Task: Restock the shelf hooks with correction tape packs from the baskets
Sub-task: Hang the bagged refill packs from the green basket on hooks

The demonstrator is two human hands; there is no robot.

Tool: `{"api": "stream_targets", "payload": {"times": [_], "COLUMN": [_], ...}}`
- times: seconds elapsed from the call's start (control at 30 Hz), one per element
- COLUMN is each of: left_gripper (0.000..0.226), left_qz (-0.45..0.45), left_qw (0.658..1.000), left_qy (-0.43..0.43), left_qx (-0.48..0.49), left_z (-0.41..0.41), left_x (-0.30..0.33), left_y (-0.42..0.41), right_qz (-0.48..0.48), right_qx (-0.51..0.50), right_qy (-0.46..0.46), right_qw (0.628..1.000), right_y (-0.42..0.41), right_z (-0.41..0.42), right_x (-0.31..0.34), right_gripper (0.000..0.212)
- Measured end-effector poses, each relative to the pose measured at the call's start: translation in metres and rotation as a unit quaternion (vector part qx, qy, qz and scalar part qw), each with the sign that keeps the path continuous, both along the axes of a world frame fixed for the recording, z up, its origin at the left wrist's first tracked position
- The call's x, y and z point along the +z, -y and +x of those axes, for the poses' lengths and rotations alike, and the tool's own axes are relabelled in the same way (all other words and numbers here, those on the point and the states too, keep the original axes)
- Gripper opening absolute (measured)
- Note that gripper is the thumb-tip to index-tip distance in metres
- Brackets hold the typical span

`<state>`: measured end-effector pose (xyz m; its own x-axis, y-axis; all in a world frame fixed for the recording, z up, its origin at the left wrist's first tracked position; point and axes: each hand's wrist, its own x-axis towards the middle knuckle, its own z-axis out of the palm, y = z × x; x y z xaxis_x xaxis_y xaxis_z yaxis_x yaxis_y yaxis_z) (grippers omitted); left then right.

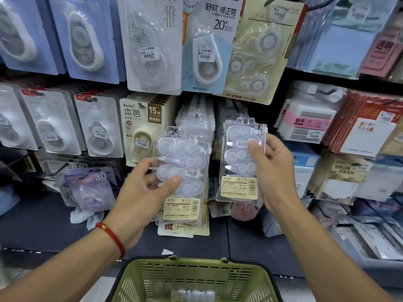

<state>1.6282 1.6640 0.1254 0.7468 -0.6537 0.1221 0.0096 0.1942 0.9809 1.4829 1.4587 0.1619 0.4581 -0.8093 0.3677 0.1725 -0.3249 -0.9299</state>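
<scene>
Progress: you're standing mid-restock, I'd say. The row of clear packs (195, 118) is already hanging on the hook behind your hands, and one more pack (193, 294) is waiting in the green basket (196, 277), so there's still stuff left to hang.

Left grip: your left hand (139, 192) is clamping a correction tape pack (182, 177), thumb pressing across the front, fingers curling behind it.

Right grip: your right hand (274, 168) is pinching a second correction tape pack (239, 162) by its right edge, thumb on the front.

Where the packs are: both are hovering in front of the hooks, side by side but not touching, neither hung yet.

Hook tip: can't really tell where it's sitting, the packs are covering it.
</scene>
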Motion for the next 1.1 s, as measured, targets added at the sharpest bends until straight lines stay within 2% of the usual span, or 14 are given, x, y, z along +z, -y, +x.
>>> {"api": "stream_targets", "payload": {"times": [0.1,0.2,0.3,0.37,0.47,0.57,0.7,0.9,0.97,1.03,1.1], "left_gripper": [0.046,0.044,0.043,0.042,0.035,0.028,0.027,0.034,0.041,0.045,0.048], "left_qz": [-0.007,-0.012,-0.014,-0.014,-0.004,-0.004,-0.011,-0.031,-0.027,-0.022,-0.032], "left_qw": [1.0,1.0,1.0,1.0,1.0,1.0,1.0,0.999,1.0,1.0,0.999], "left_qy": [-0.002,-0.006,-0.007,-0.009,-0.003,0.006,0.007,-0.008,-0.01,-0.011,-0.02], "left_qx": [-0.003,-0.003,-0.001,0.003,0.006,0.008,0.0,-0.001,-0.003,-0.008,-0.017], "left_z": [0.0,0.0,0.0,-0.001,-0.001,-0.001,0.001,0.006,0.007,0.006,0.004], "left_x": [0.0,0.0,0.001,0.002,0.004,0.004,0.003,0.004,0.005,0.006,0.007], "left_y": [0.0,-0.001,-0.001,-0.002,-0.002,-0.002,-0.003,-0.006,-0.006,-0.005,-0.004], "right_qz": [-0.092,-0.283,-0.42,-0.473,-0.528,-0.502,-0.454,-0.402,-0.36,-0.328,-0.296], "right_qx": [-0.078,-0.185,-0.203,-0.185,-0.161,-0.152,-0.129,-0.087,-0.049,-0.042,-0.071], "right_qy": [-0.097,-0.206,-0.207,-0.238,-0.332,-0.428,-0.491,-0.529,-0.538,-0.523,-0.435], "right_qw": [0.988,0.918,0.86,0.828,0.765,0.736,0.732,0.743,0.761,0.786,0.848], "right_y": [0.0,-0.003,-0.004,-0.001,0.008,0.017,0.038,0.063,0.066,0.06,0.046], "right_z": [-0.001,-0.005,-0.003,0.003,0.019,0.038,0.068,0.095,0.099,0.095,0.082], "right_x": [-0.001,-0.013,-0.026,-0.031,-0.037,-0.04,-0.036,-0.034,-0.03,-0.025,-0.025], "right_gripper": [0.022,0.042,0.044,0.045,0.053,0.067,0.081,0.092,0.087,0.07,0.042]}}
